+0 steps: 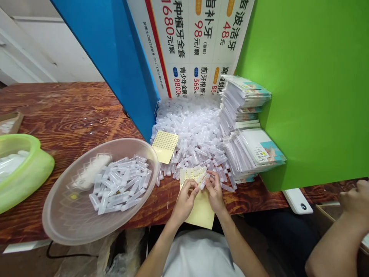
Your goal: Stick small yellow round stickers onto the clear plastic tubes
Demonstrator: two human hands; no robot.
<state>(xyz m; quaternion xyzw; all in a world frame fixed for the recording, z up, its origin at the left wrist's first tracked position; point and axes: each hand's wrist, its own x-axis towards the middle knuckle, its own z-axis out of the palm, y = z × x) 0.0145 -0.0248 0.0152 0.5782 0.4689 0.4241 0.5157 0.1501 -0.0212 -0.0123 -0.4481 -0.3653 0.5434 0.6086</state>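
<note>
My left hand (pixel 185 199) and my right hand (pixel 213 189) meet at the table's front edge, over a yellow sticker sheet (pixel 201 213). Both have their fingers pinched round a small clear plastic tube (pixel 203 182) held between them. Just behind them lies a large heap of the same clear tubes (pixel 196 130). To the left a clear plastic bowl (pixel 72 223) holds several tubes. A second yellow sticker sheet (pixel 165 145) leans on the heap by the bowl's rim.
Stacks of printed cards (pixel 248 127) stand right of the heap, against a green panel (pixel 311 84). A blue panel (pixel 115 57) and a price poster (pixel 190 42) rise behind. A green container (pixel 25 169) sits far left. Another person's arm (pixel 337 242) is at the lower right.
</note>
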